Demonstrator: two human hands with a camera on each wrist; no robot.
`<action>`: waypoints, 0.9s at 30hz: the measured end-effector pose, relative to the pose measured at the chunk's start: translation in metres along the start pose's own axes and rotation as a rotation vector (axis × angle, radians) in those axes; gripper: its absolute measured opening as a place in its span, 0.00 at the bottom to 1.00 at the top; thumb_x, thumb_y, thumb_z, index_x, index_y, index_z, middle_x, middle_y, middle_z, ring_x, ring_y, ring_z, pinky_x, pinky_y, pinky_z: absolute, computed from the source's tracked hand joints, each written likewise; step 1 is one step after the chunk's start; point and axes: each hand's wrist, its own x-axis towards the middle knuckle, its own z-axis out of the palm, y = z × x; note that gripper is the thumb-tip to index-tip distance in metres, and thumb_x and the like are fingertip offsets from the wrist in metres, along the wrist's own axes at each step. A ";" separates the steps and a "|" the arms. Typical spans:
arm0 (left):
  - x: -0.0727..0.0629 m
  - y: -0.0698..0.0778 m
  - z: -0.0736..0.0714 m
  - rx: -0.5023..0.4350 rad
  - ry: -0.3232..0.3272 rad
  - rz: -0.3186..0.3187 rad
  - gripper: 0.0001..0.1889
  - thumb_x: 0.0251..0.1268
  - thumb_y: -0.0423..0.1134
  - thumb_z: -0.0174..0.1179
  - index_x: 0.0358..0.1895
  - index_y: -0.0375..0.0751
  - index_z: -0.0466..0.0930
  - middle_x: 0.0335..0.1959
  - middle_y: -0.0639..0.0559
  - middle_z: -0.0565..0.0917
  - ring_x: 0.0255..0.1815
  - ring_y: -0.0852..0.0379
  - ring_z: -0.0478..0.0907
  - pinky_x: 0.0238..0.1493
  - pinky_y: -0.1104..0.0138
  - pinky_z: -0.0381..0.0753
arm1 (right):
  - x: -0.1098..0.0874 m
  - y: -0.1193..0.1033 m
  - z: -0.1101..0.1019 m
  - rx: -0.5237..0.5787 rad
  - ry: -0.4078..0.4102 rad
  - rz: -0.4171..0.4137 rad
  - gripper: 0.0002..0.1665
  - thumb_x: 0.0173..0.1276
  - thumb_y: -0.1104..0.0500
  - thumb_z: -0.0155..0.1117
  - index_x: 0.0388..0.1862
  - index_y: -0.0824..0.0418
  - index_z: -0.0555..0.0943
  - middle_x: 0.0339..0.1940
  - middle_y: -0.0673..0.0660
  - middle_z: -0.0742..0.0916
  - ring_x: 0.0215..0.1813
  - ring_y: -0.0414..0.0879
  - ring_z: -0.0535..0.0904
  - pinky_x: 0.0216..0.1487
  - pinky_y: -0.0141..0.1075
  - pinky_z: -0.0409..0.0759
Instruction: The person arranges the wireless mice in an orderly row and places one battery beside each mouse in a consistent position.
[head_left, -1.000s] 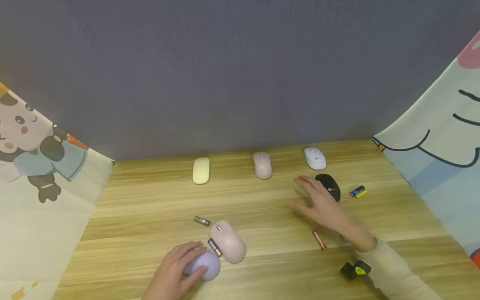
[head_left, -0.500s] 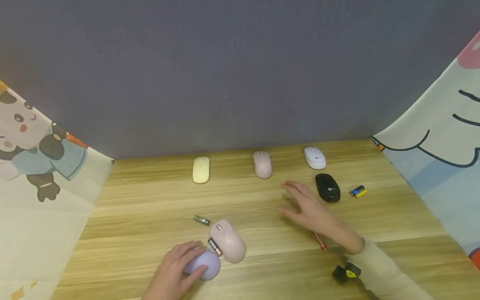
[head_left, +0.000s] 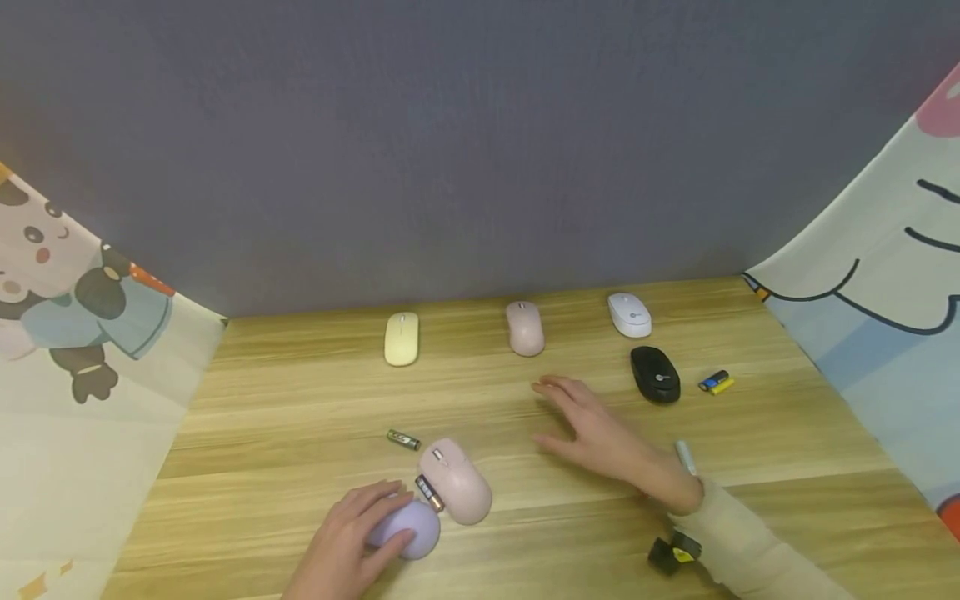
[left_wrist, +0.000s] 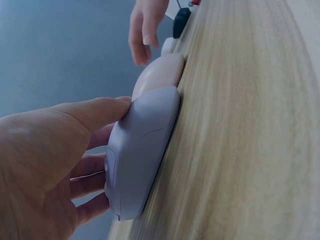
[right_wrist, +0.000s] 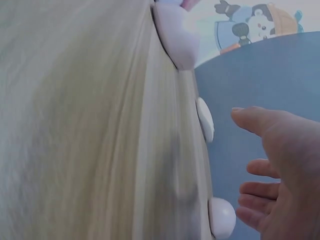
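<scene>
My left hand (head_left: pixel 345 533) holds a lavender computer mouse (head_left: pixel 418 530) on the wooden table. In the left wrist view its thumb lies along the near side of that mouse (left_wrist: pixel 145 150), with the fingers round the far side. Just to the right is a larger pink mouse (head_left: pixel 459 487), and a dark battery (head_left: pixel 430 493) lies between the two mice. Another battery (head_left: pixel 403 440) lies a little farther back. Over the middle right of the table hovers my right hand (head_left: pixel 592 429), empty, its fingers extended and thumb apart.
Along the back of the table stand a yellow mouse (head_left: pixel 402 339), a smaller pink mouse (head_left: pixel 525 328) and a white mouse (head_left: pixel 630 315). A black mouse (head_left: pixel 656 375) and a blue-black battery (head_left: pixel 713 381) beside a yellow one are at right. A pale cylinder (head_left: pixel 685 457) lies near the right wrist.
My right hand has moved left and slightly toward me, uncovering the black mouse. Its forearm now covers the red battery and the pale cylinder shows. The left hand stays on the lavender mouse.
</scene>
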 end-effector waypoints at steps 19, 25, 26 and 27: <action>0.001 -0.002 0.001 -0.027 -0.003 -0.002 0.22 0.50 0.45 0.79 0.52 0.51 0.89 0.54 0.56 0.87 0.54 0.53 0.83 0.51 0.51 0.87 | 0.006 -0.030 0.025 0.041 -0.119 -0.073 0.44 0.71 0.33 0.64 0.76 0.57 0.71 0.75 0.61 0.74 0.73 0.59 0.72 0.71 0.59 0.75; 0.000 -0.002 0.002 -0.022 -0.007 -0.005 0.22 0.51 0.46 0.79 0.52 0.52 0.88 0.54 0.57 0.87 0.54 0.54 0.83 0.52 0.51 0.87 | 0.007 -0.041 0.033 0.056 -0.164 -0.100 0.44 0.71 0.33 0.64 0.76 0.57 0.70 0.75 0.60 0.74 0.74 0.57 0.71 0.73 0.56 0.74; 0.000 -0.002 0.002 -0.022 -0.007 -0.005 0.22 0.51 0.46 0.79 0.52 0.52 0.88 0.54 0.56 0.87 0.54 0.54 0.83 0.52 0.51 0.87 | 0.007 -0.043 0.035 0.061 -0.172 -0.104 0.44 0.71 0.33 0.64 0.76 0.57 0.70 0.75 0.59 0.74 0.74 0.56 0.71 0.73 0.56 0.74; 0.000 -0.002 0.002 -0.022 -0.007 -0.007 0.22 0.51 0.46 0.79 0.52 0.52 0.88 0.54 0.57 0.87 0.54 0.54 0.83 0.52 0.51 0.87 | 0.007 -0.045 0.035 0.069 -0.178 -0.106 0.45 0.71 0.33 0.64 0.76 0.57 0.70 0.75 0.59 0.74 0.74 0.56 0.71 0.73 0.55 0.74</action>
